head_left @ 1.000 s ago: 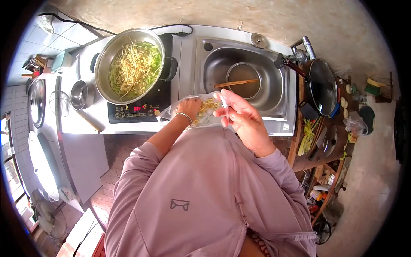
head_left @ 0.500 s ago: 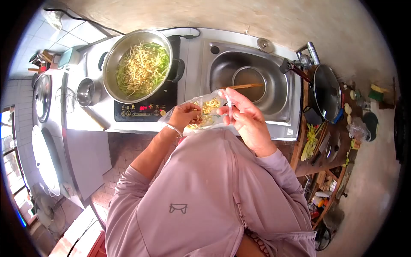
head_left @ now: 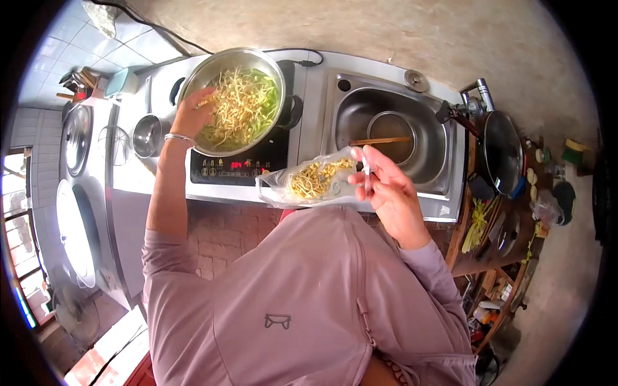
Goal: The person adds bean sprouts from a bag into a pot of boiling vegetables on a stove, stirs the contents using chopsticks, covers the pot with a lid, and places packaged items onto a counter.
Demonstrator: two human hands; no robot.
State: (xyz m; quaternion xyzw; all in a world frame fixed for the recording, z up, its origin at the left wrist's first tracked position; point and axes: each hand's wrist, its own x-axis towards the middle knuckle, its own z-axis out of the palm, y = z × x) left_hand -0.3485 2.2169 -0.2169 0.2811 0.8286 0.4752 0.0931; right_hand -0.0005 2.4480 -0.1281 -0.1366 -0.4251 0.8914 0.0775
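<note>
Over the left side of a large steel pot (head_left: 193, 78), my left hand (head_left: 196, 116) has its fingers bent around a few bean sprouts at the fingertips. Pale bean sprouts (head_left: 241, 100) lie on green shredded vegetable (head_left: 269, 90) in the pot. The pot rests on a black induction cooker (head_left: 222, 174) with a lit red display. My right hand (head_left: 393, 193) pinches the edge of a clear plastic bag (head_left: 273, 186) near the front of the counter. More sprouts (head_left: 312, 180) are inside the bag.
Right of the pot is a steel sink (head_left: 434, 154) with a round bowl (head_left: 394, 122) and chopsticks (head_left: 386, 140). A small saucepan (head_left: 149, 135) stands left of the pot. Farther right are a black wok (head_left: 502, 151) and green stalks (head_left: 477, 225).
My left hand has left the bag and moved up and left to the pot. My right hand still holds the bag. The view has shifted, so the counter appears farther right.
</note>
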